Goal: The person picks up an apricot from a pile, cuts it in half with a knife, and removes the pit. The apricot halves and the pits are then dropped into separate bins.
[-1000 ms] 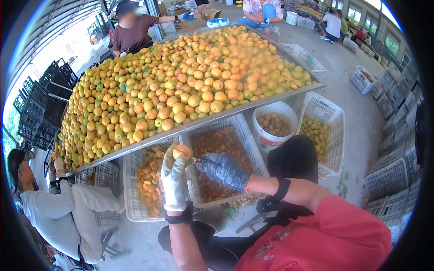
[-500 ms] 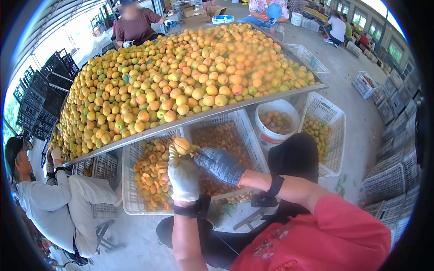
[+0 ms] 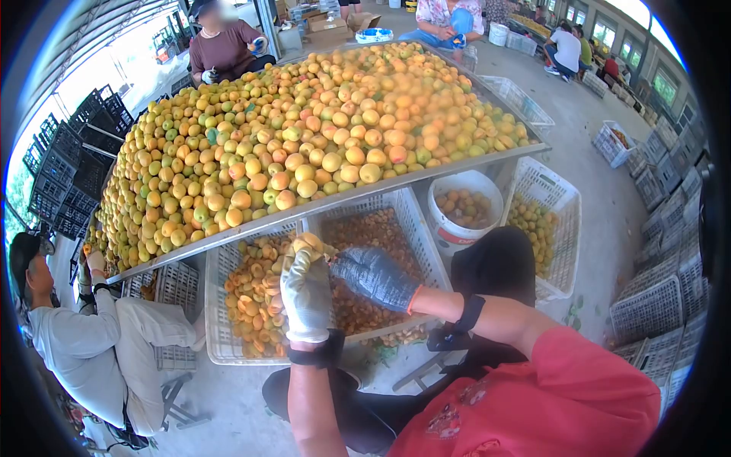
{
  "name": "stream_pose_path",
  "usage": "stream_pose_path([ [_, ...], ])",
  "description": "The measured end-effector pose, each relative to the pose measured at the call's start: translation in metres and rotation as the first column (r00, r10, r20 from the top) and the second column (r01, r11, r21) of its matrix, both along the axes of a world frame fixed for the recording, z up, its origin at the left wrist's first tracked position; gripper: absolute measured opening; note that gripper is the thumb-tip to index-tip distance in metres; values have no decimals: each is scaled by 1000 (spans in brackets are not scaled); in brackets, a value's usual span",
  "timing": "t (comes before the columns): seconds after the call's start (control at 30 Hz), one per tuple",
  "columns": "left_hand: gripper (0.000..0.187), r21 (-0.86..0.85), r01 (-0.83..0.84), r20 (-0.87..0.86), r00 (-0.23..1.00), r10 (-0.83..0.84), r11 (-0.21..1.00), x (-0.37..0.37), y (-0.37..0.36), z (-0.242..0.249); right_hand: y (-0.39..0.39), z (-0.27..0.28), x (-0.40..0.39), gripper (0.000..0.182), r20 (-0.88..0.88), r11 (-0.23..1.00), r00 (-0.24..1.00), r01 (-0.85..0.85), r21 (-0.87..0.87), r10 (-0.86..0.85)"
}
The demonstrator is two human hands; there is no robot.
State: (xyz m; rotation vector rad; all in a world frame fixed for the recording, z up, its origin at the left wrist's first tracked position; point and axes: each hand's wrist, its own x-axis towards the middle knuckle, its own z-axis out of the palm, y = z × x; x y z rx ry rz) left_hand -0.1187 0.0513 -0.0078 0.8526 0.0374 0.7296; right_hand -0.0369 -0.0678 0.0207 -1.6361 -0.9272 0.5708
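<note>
Gripped in the left hand [image 3: 306, 293], which wears a white fabric glove, is a small orange apricot [image 3: 307, 244], pinched at the fingertips and held up just below the table's edge. Right hand [image 3: 375, 276], in a dark grey coated glove, is closed around something at the fruit's side; whether it holds a blade or only works with the fingers cannot be told at this size.

Both hands sit above two white perforated plastic crates: the left-hand crate [image 3: 217, 305] holds pale cut apricot halves, the right-hand crate [image 3: 411, 221] holds darker brown material, apparently stones or discards. A white round plastic bucket [image 3: 464, 228] with more fruit stands just beyond, and a further white slatted crate [image 3: 563, 228] is beside it.

Above, a long sloping metal table [image 3: 426, 177] carries a deep heap of whole yellow-orange apricots [image 3: 304, 137]. Other seated persons work at its far and left sides.

Judgement: the fruit appears mid-split. Good practice calls for a steady pinch without crushing, opening along the seam, and keeping the hands over the crates so each part drops into the correct one.
</note>
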Motion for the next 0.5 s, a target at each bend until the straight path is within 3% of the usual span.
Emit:
stream_pose_path([
  [0.07,31,-342,102,57,994,-88,934,2,-2,-13,2,-4,1,32,-36,1000,999,-2,15,2],
  [0.13,32,-347,89,-35,994,-108,934,-1,-5,-9,3,-10,0,28,-26,995,1000,-5,101,7],
  [0.2,34,-349,70,-117,986,-118,934,0,-9,2,0,-3,0,28,-77,999,997,4,52,0],
  [0.27,25,-221,55,-83,994,-75,974,3,-11,10,-1,-2,1,28,-125,1000,992,12,7,-11],
  [0.3,25,-221,56,-80,994,-75,974,3,-11,13,-1,-7,3,28,-67,999,998,18,32,-15],
  [0.37,27,27,6,-182,983,-1,1000,1,-9,17,0,-9,3,28,-11,998,1000,21,57,-20],
  [0.5,34,48,9,-123,992,-3,999,1,-9,11,2,-11,-1,33,-7,999,1000,23,49,-23],
])
